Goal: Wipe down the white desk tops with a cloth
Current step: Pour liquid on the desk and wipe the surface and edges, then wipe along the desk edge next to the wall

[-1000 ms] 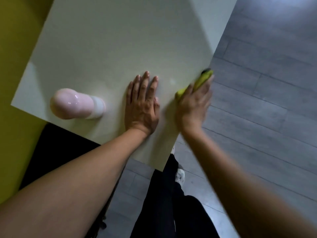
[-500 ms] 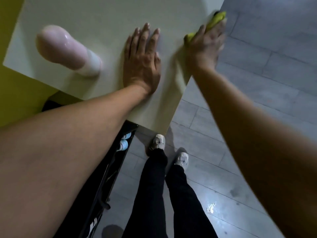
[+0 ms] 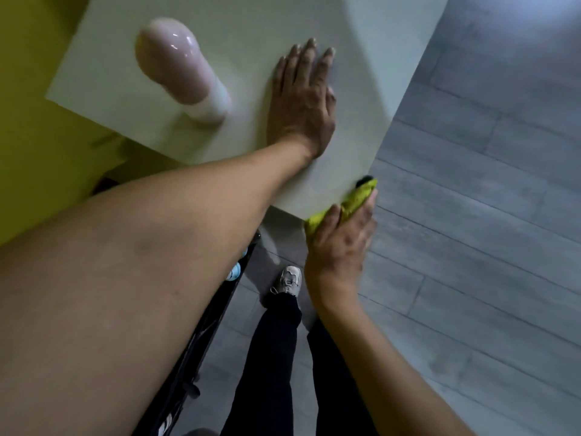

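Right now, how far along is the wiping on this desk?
Done: nothing can be confirmed; the desk shows no wipe marks. In hand: the right hand holds the cloth at the near corner, while the left hand lies flat on the top. Left: the patch under that palm and around the pink bottle, as far as I can judge.
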A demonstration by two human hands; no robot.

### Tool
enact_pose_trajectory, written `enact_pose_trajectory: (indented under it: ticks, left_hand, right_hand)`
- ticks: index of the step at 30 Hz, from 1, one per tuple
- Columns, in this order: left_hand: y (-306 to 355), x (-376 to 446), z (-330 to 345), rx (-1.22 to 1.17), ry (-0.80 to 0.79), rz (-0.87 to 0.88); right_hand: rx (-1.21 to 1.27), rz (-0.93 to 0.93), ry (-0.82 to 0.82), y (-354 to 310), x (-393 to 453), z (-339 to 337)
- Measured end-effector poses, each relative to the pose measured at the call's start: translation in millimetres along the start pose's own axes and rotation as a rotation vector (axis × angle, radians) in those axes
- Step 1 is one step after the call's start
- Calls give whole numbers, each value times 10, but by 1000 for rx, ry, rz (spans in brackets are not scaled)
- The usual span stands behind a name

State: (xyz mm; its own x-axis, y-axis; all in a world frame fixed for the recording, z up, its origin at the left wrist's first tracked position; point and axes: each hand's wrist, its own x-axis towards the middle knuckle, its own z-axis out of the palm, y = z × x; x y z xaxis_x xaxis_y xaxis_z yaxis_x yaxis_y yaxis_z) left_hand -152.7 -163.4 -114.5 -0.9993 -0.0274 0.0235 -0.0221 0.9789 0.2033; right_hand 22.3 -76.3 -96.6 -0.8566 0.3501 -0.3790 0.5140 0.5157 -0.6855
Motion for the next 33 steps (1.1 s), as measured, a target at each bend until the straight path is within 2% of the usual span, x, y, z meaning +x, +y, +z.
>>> enact_pose_trajectory:
  ticks: [3, 7, 10, 13, 15, 18, 20, 22, 27, 29, 33]
  left_hand:
    - [-50, -115, -67, -130, 20, 18]
    - [-304, -760, -218, -292, 236, 4]
    - [-650, -1244, -305, -384, 417, -255]
    - [-952, -1180, -353, -434, 515, -492]
    - [-1056, -977, -446, -441, 499, -541]
    - [-1079, -711, -590, -488, 387, -491]
    - [-1082, -587, -614, -494, 372, -447]
    - [-1089, -481, -629, -497, 371, -415]
    - [-1128, -298, -621, -490, 274, -317]
    - [-1271, -418, -577, -368, 204, -309]
    - [-1843, -988, -405, -73, 237, -277]
  right_hand:
    - [-44, -42, -35, 101, -36, -23]
    - [-93, -192, 33, 164, 118, -241]
    - [-43, -376, 139, 92, 211, -484]
    - [-72, -552, 173, -84, 304, -579]
    - [-167, -685, 142, -206, 367, -524]
    - [-470, -844, -81, -315, 406, -344]
    - [-675, -926, -222, -288, 394, -280]
    - [-708, -979, -291, -223, 393, -347]
    - [-773, -1100, -264, 14, 478, -531]
    - [-754, -1145, -231, 84, 469, -406]
    - [-641, -1176, -192, 100, 399, -75]
